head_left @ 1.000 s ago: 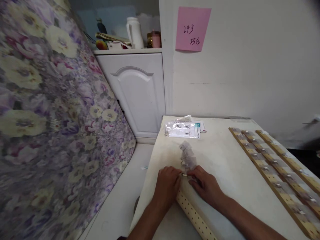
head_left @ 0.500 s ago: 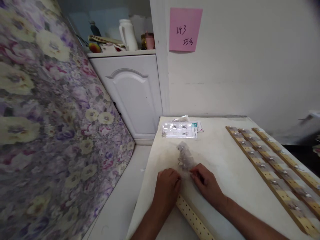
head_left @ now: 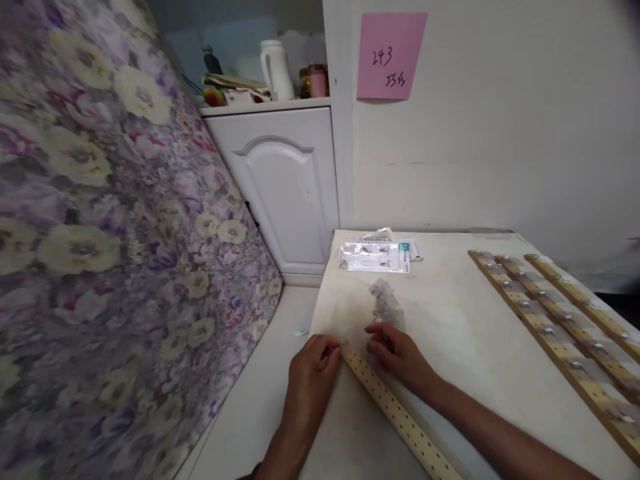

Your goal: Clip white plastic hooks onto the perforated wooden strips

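A tan perforated wooden strip (head_left: 395, 415) lies slantwise on the white table (head_left: 460, 333). My left hand (head_left: 310, 377) is curled at the strip's far end, fingers closed round its tip. Just right of that end, my right hand (head_left: 397, 353) has its fingers bent and pinched together, beside a pile of small clear plastic bags with metal hooks (head_left: 386, 305). What the right fingers hold is too small to make out.
Three more perforated strips hung with small bags (head_left: 555, 333) lie at the table's right. A flat clear packet (head_left: 376, 256) sits near the table's far edge. A floral mattress (head_left: 110, 253) leans on the left, and behind it stands a white cabinet (head_left: 285, 187). A pink note (head_left: 391, 57) is stuck on the wall.
My left hand has drawn back towards me and left, uncovering the strip's end. The right hand has shifted slightly, still by the bag pile. The camera view has panned a little.
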`<state>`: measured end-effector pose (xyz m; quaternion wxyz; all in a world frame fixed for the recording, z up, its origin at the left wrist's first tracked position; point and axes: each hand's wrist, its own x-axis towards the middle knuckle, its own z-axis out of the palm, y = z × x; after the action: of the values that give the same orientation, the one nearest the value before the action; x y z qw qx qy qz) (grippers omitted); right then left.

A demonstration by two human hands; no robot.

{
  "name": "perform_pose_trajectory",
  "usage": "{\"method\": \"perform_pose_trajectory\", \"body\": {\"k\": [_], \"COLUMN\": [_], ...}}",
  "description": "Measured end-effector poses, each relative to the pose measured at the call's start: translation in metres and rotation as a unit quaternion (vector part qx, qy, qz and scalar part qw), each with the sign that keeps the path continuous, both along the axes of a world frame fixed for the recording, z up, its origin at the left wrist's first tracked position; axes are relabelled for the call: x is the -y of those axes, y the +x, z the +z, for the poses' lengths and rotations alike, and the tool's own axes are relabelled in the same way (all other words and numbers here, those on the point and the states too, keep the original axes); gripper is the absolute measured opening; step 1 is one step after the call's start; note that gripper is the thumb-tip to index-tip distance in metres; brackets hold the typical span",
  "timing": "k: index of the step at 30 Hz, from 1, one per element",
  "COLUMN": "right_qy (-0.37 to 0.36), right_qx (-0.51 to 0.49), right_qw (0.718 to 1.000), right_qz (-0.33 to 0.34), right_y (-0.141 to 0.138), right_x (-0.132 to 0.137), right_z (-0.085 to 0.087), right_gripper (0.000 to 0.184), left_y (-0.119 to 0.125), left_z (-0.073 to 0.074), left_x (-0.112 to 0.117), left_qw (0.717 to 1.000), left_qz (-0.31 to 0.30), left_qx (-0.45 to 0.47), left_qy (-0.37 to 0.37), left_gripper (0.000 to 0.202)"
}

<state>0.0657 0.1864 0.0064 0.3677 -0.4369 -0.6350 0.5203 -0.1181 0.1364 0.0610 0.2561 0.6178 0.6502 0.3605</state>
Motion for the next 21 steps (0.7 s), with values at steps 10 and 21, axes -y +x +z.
{"method": "perform_pose_trajectory", "body": {"k": [10,21], "right_qy": [-0.036,0.014], "right_qx": [-0.076,0.047], "right_qw": [0.996,0.998], "right_qz": [-0.004,-0.033], "right_y": [-0.017,-0.02], "right_x": [0.01,0.004], "right_z": [-0.004,-0.004], "right_gripper": [0.026,0.024], "left_y": [0.004,0.008], "left_z": [-0.013,-0.022], "left_x": [0.015,0.013], "left_qw": [0.998,0.996], "left_qz": [-0.009,0.014], "left_qx": [-0.044,-0.072], "left_qy": [-0.038,-0.043], "left_gripper": [0.014,0.009]}}
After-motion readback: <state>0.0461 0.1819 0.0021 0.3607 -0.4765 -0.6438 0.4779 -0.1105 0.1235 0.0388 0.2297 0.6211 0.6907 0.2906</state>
